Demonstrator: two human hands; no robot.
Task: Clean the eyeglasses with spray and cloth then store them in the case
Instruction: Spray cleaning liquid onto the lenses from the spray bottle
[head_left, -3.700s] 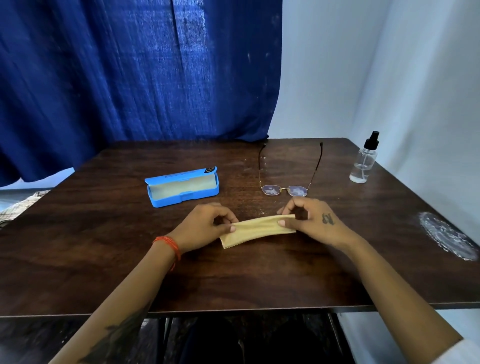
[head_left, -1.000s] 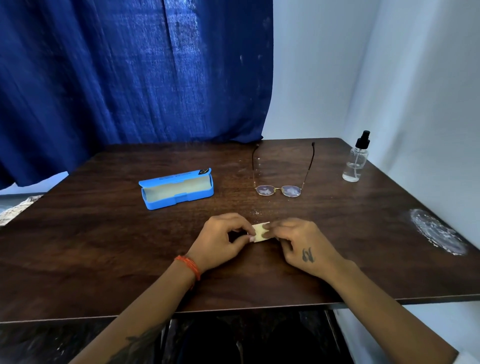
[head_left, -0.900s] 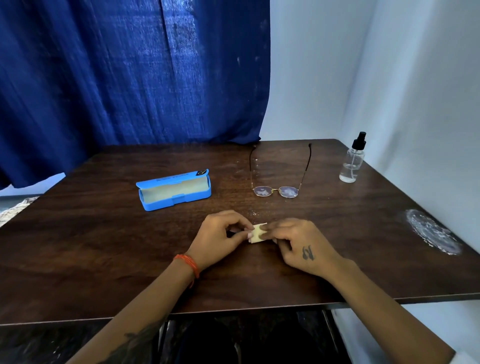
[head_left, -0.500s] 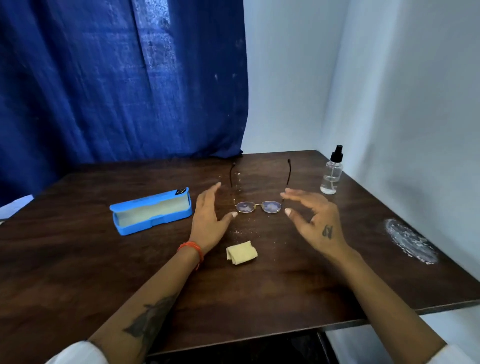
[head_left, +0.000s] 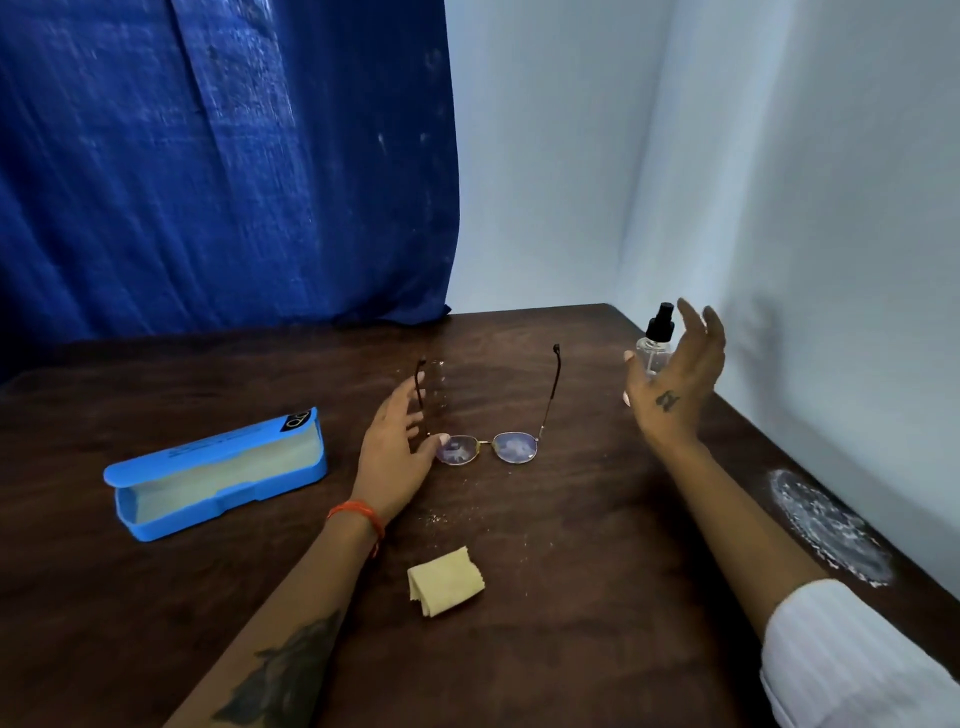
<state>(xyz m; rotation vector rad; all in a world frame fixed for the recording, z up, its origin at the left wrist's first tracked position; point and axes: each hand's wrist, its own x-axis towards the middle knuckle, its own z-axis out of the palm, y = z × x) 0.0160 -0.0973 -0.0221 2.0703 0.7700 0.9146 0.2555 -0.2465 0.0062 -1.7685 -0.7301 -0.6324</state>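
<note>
- The right hand (head_left: 672, 387) hangs above the worktop (head_left: 597, 545) with its fingers (head_left: 693, 325) spread and straight, holding nothing. The spray bottle (head_left: 655, 344) stands upright just beyond its palm, partly hidden by it, near the far right corner.
- That gap is what the next move likely turns on: the bottle lies straight ahead of the right fingers, its long axis vertical, so a short forward reach and a wrap around the body should take it. The right hand is by far the nearer.
- The left hand (head_left: 397, 447) lies open beside the glasses (head_left: 485, 447), thumb tip at the left lens and fingers along the left temple; whether it presses the frame cannot be told.
- The glasses rest lenses toward the person, temples unfolded and pointing away.
- The folded cloth (head_left: 445, 581) lies nearer the person, apart from both hands.
- The blue case (head_left: 218, 473) sits open to the left, long axis roughly crosswise. A small dark label on its lid is unreadable.
</note>
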